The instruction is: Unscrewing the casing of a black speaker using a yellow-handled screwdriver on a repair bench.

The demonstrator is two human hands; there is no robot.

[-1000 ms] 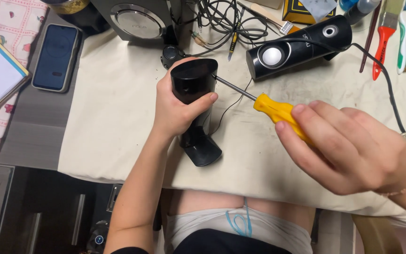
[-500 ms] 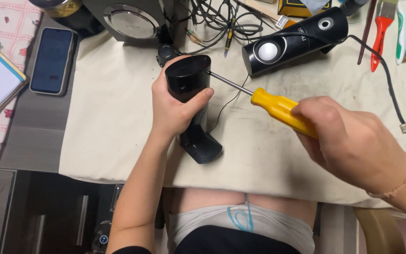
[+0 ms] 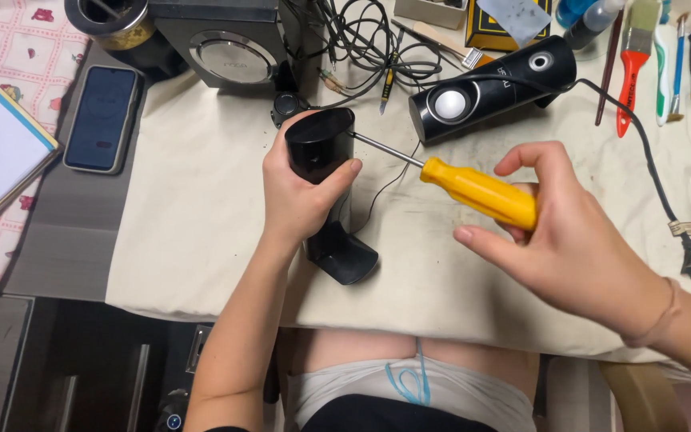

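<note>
The left hand is clamped around a glossy black plastic speaker housing that stands tilted on the cream cloth-covered table, its foot toward six o'clock. The right hand is wrapped around the handle of a yellow-handled screwdriver with a thin steel shaft; the forefinger is lifted off and the thumb stretches out below. The shaft's tip meets the housing's side at about three o'clock of it.

The tip could slip out, I judge, because the shaft comes in at a slant and the grip on the handle looks loose; it would then skid across the shiny plastic or toward the left thumb, which lies just beside the entry point. The housing could also twist, being held in one hand only.

At one o'clock lies a second black cylindrical speaker, whose thin black cable runs near the right wrist. A dark smartphone rests at ten o'clock, well apart.
</note>
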